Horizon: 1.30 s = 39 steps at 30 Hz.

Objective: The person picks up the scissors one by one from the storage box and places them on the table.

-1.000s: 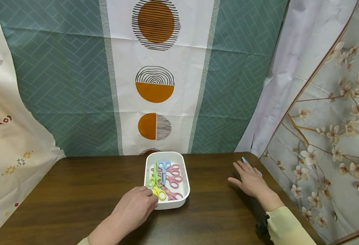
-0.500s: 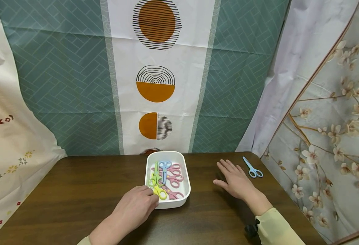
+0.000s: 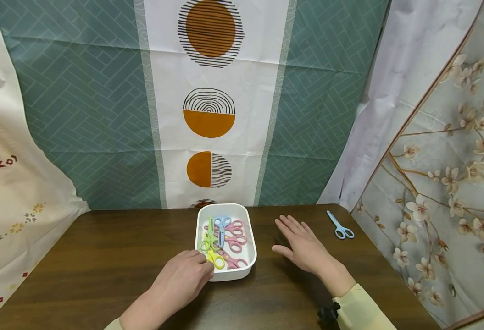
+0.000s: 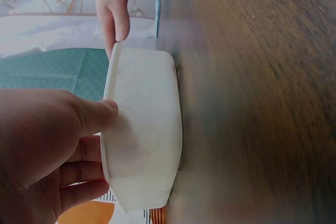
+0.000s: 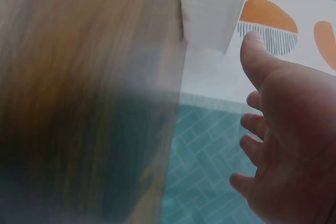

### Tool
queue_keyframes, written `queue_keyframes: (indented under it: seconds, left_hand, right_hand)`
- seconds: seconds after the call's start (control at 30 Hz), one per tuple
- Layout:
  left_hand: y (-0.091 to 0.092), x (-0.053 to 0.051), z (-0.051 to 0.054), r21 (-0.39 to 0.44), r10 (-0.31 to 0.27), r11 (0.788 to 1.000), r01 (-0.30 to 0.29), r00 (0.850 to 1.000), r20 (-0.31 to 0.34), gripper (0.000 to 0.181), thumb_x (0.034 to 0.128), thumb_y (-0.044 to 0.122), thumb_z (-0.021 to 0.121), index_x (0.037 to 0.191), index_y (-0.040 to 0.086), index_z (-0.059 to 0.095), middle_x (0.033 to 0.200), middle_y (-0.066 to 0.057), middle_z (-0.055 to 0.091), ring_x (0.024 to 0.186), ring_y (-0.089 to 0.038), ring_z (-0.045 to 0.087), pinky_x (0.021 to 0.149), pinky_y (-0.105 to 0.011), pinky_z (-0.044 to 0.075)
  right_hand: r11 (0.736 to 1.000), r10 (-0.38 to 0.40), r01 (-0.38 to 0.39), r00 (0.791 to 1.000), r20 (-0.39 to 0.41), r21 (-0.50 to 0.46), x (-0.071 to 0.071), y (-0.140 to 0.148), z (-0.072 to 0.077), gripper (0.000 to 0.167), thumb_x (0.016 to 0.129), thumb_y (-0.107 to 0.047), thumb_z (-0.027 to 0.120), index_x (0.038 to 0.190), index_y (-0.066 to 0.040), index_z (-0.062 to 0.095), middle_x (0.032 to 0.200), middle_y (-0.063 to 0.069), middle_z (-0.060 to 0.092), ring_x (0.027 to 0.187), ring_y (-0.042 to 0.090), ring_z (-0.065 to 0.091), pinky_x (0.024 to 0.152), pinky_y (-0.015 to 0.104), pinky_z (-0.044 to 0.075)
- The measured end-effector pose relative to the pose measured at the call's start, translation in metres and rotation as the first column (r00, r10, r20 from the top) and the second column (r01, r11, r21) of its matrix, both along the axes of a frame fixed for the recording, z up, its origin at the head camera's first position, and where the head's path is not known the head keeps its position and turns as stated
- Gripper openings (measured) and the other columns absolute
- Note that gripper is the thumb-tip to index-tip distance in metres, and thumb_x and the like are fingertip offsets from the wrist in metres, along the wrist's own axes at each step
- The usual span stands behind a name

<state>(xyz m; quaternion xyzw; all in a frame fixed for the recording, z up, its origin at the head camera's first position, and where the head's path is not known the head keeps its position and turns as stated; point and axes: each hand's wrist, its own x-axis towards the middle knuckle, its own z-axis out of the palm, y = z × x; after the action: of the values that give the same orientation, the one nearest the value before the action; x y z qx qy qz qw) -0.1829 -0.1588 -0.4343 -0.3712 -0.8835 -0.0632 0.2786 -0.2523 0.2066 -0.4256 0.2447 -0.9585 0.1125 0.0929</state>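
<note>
Pinching the rim of the white tray at its near left corner, the left grip is a bare hand seen from its back in the head view. Only the left wrist view shows its thumb laid against the tray's outer wall, with the fingers behind the rim. Spread and holding nothing, the right grip hangs to the right of the tray, palm down, thumb apart from the straight fingers; the right wrist view adds its palm side.

The tray's contents show in the head view alone: yellow scissors nearest the left grip, then green scissors, light-blue scissors and several pink scissors overlapping on the tray floor. Another blue pair of scissors lies on the dark wood-grain bench, beyond the right grip near the far right corner.

A black band sits at the right wrist by a pale yellow sleeve. Behind the bench hangs a teal-and-white cloth with orange circles.
</note>
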Motion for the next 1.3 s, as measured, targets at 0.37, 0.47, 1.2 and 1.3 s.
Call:
queue_keyframes:
  seconds: [0.37,0.47,1.2,1.3]
  left_hand:
    - [0.0,0.0,0.0,-0.004,0.004,1.0,-0.004,1.0,0.001,0.024,0.0888,0.016,0.089,0.078,0.022,0.069,0.076,0.009,0.064,0.079,-0.016,0.064,0.075,-0.034,0.054]
    - [0.0,0.0,0.0,-0.013,0.008,1.0,-0.008,1.0,0.011,0.023,0.0896,0.016,0.089,0.079,0.022,0.069,0.077,0.009,0.064,0.08,-0.016,0.064,0.076,-0.034,0.054]
    - [0.0,0.001,0.001,-0.03,0.017,0.999,-0.016,1.0,0.019,0.021,0.09,0.018,0.089,0.081,0.022,0.07,0.076,0.009,0.062,0.08,-0.016,0.064,0.077,-0.034,0.054]
    - [0.0,0.0,0.002,-0.03,0.014,0.999,-0.014,1.0,0.013,0.022,0.0899,0.018,0.089,0.081,0.022,0.07,0.077,0.009,0.063,0.08,-0.016,0.064,0.077,-0.034,0.055]
  right_hand:
    - [0.998,0.042,-0.043,0.999,-0.019,-0.038,0.004,-0.022,0.006,0.081,0.106,-0.053,0.07,0.168,-0.006,0.045,0.174,0.017,0.039,0.164,0.04,0.03,0.128,0.067,0.024]
    - [0.998,0.047,-0.047,0.999,-0.003,-0.04,0.005,-0.03,0.008,0.08,0.106,-0.051,0.07,0.168,-0.007,0.044,0.175,0.016,0.038,0.165,0.038,0.028,0.13,0.064,0.022]
    - [0.991,0.131,-0.13,0.991,-0.041,0.012,0.006,-0.083,0.015,0.076,0.106,-0.054,0.069,0.165,-0.009,0.051,0.17,0.013,0.048,0.161,0.034,0.037,0.131,0.061,0.024]
    - [0.99,0.137,-0.136,0.99,-0.028,0.034,0.007,-0.09,0.015,0.075,0.106,-0.053,0.07,0.164,-0.011,0.052,0.169,0.012,0.05,0.161,0.034,0.038,0.131,0.06,0.024]
